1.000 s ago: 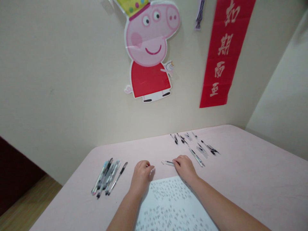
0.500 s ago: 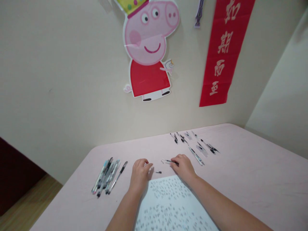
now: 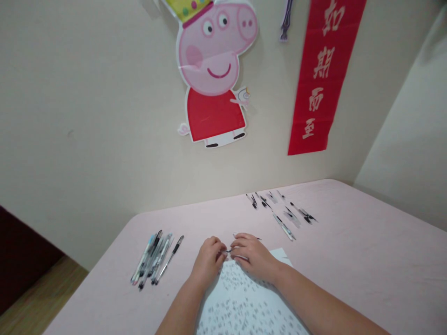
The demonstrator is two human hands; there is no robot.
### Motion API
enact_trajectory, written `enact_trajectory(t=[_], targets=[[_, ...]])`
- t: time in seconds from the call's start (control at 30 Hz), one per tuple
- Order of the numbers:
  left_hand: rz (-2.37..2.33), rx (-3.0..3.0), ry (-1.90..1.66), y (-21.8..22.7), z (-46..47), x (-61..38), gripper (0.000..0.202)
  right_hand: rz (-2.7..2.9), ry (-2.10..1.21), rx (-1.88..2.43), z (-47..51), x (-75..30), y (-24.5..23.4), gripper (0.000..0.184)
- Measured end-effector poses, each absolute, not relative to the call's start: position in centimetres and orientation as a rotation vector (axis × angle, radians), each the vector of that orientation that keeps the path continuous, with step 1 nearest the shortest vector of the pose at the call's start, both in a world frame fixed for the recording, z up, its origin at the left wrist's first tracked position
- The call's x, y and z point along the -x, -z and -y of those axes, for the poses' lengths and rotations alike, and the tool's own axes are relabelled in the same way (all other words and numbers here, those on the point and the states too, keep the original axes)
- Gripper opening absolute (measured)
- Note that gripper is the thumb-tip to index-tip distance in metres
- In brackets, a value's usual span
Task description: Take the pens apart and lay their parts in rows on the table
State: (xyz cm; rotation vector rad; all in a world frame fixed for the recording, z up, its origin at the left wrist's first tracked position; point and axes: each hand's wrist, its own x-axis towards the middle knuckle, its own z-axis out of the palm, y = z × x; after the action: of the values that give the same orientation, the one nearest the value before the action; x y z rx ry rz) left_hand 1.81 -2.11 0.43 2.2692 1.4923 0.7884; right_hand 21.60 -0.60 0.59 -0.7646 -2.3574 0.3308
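Note:
My left hand [image 3: 208, 257] and my right hand [image 3: 249, 253] meet fingertip to fingertip above the top edge of a white sheet covered in handwriting [image 3: 244, 302]. Both are curled closed. Between them they pinch a small dark pen part [image 3: 226, 251]. A thin pen refill [image 3: 256, 238] pokes out on the table just behind my right hand. A row of several whole pens [image 3: 156, 257] lies to the left of my left hand.
Several taken-apart pen pieces [image 3: 283, 213] lie scattered at the far right of the pink table [image 3: 366, 260], near the wall. A cartoon pig cutout [image 3: 215, 74] and a red banner [image 3: 321, 74] hang on the wall. The table's left edge drops to a wooden floor [image 3: 31, 307].
My right hand moved left from the refill toward my left hand. The small dark part that lay on the table between them is now pinched by both hands.

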Motion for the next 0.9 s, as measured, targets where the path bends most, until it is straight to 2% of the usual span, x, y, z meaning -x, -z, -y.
enact_trajectory(t=[0.17, 0.4, 0.63, 0.9], targets=[[-1.520, -2.310, -0.737, -0.5, 1.9, -2.0, 0.019, 2.395, -0.331, 0.738, 0.6, -21.4, 0.2, 0.022], [-1.525, -2.279, -0.759, -0.4, 1.8, -2.0, 0.019, 2.326, -0.261, 0.927, 0.2, -21.5, 0.1, 0.021], [-1.293, -2.279, -0.836, -0.7, 2.8, -2.6, 0.042, 2.223, -0.266, 0.962, 0.4, -21.6, -0.9, 0.023], [-1.319, -2.332, -0.760, -1.4, 3.0, -1.8, 0.049, 2.132, -0.298, 1.025, 0.2, -21.8, -0.4, 0.020]])
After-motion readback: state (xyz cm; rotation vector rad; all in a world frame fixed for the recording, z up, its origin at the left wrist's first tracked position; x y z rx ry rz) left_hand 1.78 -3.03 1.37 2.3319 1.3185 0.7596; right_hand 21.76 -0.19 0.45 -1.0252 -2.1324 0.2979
